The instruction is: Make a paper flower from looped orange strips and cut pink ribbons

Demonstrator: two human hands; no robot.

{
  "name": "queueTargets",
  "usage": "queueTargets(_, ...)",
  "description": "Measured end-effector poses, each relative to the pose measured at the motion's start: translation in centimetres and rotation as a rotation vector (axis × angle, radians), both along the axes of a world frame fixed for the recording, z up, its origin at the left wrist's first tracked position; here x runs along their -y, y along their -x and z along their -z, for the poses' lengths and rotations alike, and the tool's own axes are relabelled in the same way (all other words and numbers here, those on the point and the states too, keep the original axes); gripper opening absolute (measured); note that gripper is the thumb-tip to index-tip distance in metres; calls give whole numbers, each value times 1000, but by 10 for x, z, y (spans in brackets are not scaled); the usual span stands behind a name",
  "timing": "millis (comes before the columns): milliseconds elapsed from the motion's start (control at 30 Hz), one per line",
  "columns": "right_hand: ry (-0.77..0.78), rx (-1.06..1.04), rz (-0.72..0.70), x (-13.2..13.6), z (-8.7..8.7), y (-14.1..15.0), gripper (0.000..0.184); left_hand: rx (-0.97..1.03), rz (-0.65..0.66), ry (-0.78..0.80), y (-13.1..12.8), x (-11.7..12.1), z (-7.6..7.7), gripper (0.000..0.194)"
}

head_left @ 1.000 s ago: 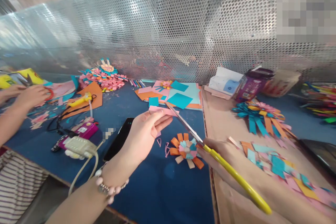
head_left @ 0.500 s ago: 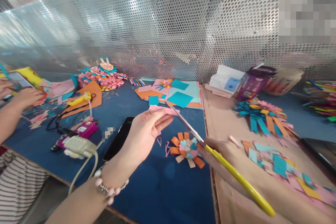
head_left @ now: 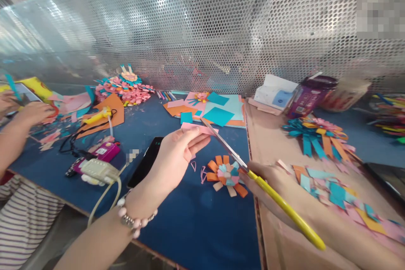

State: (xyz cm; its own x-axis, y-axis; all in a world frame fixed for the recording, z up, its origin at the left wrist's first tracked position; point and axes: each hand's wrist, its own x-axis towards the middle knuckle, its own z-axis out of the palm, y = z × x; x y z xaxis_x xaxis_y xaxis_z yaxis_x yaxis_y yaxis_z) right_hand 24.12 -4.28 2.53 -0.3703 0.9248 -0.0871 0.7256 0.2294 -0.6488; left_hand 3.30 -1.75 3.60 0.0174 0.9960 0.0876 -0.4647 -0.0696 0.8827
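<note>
My left hand (head_left: 177, 158) pinches a strip of pink paper (head_left: 205, 129) between thumb and fingers, above the blue table. In my right hand (head_left: 268, 185) is a pair of scissors with long metal blades and yellow handles (head_left: 284, 206). The blades (head_left: 226, 145) point up and left, and their tips lie at the pink strip; I cannot tell whether they are cutting. Below the blades, a paper flower (head_left: 226, 175) with orange, pink and teal petals lies on the table. Small pink paper loops (head_left: 203, 174) are to its left.
Coloured paper sheets (head_left: 218, 116) lie behind my hands. A phone (head_left: 145, 162), a power strip (head_left: 98, 171) and a glue gun (head_left: 98, 116) are left, near another person's hands (head_left: 34, 114). At right are a purple cup (head_left: 311, 97), paper scraps (head_left: 337, 194) and a teal paper flower (head_left: 308, 135).
The whole view has shifted slightly. Both hands keep nearly the same pose, with the scissor tips still at the pink paper strip.
</note>
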Motion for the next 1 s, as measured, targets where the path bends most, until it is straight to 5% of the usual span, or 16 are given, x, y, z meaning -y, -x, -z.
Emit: queueTargets(1000,-94,-13,-20,2,7,1,28,12,7,-25,-1,3,0,14)
